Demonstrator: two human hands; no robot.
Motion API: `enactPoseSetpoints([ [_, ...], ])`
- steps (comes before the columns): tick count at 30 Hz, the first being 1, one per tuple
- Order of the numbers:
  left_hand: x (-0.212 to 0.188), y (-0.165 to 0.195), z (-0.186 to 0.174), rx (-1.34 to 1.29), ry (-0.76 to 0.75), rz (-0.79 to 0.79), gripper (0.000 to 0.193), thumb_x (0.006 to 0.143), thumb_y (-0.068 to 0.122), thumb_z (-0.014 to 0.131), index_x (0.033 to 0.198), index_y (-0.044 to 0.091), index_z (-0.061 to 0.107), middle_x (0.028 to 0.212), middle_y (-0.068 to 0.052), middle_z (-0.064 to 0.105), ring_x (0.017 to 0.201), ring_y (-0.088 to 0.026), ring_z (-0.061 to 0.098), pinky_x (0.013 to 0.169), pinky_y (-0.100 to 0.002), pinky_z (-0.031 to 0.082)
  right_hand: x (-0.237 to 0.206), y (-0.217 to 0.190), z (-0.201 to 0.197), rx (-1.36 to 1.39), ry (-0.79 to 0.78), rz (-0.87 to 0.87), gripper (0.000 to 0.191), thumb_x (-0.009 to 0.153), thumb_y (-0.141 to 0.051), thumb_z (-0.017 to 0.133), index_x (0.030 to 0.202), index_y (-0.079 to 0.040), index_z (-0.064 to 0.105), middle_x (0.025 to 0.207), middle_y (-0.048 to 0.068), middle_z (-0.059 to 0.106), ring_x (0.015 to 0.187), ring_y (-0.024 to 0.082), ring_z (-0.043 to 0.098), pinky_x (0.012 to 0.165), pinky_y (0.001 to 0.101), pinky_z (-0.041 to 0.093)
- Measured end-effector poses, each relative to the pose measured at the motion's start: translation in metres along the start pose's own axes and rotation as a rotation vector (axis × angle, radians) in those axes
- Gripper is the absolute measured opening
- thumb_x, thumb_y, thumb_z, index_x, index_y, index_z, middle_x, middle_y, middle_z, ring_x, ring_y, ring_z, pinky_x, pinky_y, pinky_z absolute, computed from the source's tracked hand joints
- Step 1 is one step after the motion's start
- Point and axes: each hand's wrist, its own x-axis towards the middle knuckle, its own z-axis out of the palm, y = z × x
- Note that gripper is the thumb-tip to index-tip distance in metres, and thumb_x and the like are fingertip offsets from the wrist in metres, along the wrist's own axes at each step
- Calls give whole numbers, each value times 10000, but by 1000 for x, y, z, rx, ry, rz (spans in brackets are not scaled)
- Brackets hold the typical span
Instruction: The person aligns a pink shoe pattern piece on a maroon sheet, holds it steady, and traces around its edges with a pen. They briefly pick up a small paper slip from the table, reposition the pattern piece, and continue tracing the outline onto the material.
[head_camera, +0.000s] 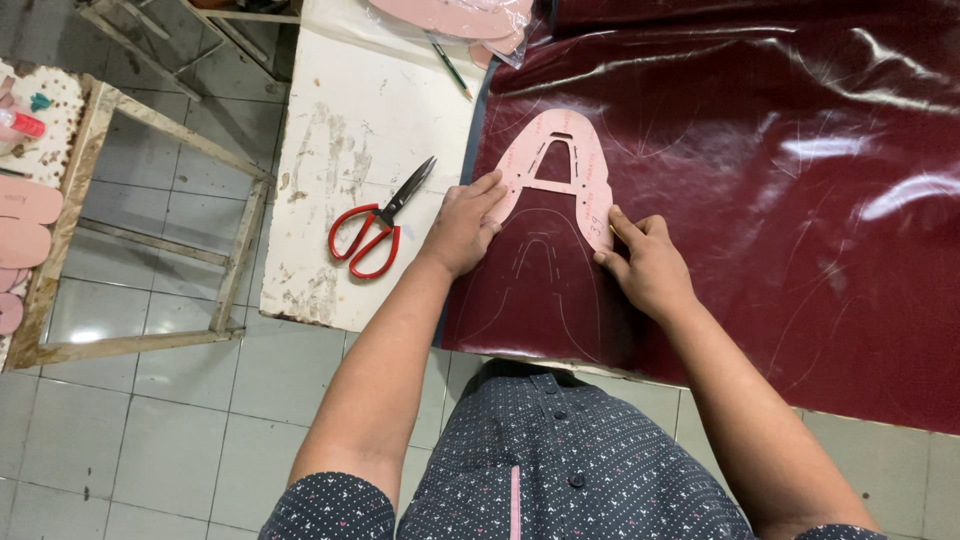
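A pink arch-shaped paper pattern (560, 165) with a cut-out in its middle lies flat on a glossy dark red sheet of material (800, 200). My left hand (462, 225) presses its fingertips on the pattern's left leg. My right hand (645, 265) sits by the tip of the right leg, fingers pinched around what looks like a thin marking tool. Faint traced outlines of the same shape show on the sheet just below the pattern.
Red-handled scissors (380, 222) lie shut on the worn white tabletop (340, 140) left of the sheet. A pencil (452, 70) and bagged pink pieces (470, 20) lie at the back. A wooden frame stand (160, 230) and pink cut-outs (25, 225) are on the left.
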Motion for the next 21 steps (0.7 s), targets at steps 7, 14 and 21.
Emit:
enactPoseSetpoints([
  [7,-1,0,-3,4,7,39,608,808,48,770,1394,106,619,1554,-5,492,1281,-319,502,1141,-372,412,0,-1,-1,-8,-1,2,695,881,-333,761,1519,-207,515,1169,117,561,948,274,633,837,395,537],
  [14,-1,-2,-6,1,-2,30,608,801,59,780,1385,109,618,1532,-6,516,1268,-322,519,1130,-374,439,1,2,0,15,11,-13,693,879,-328,765,1515,-198,523,1144,118,563,937,278,628,826,400,533],
  [21,9,13,11,332,-23,48,376,876,70,689,1250,28,692,1477,-117,550,1288,-316,564,1134,-390,466,2,1,0,-22,-2,-25,699,878,-343,765,1511,-181,518,1143,129,556,931,289,630,823,398,537],
])
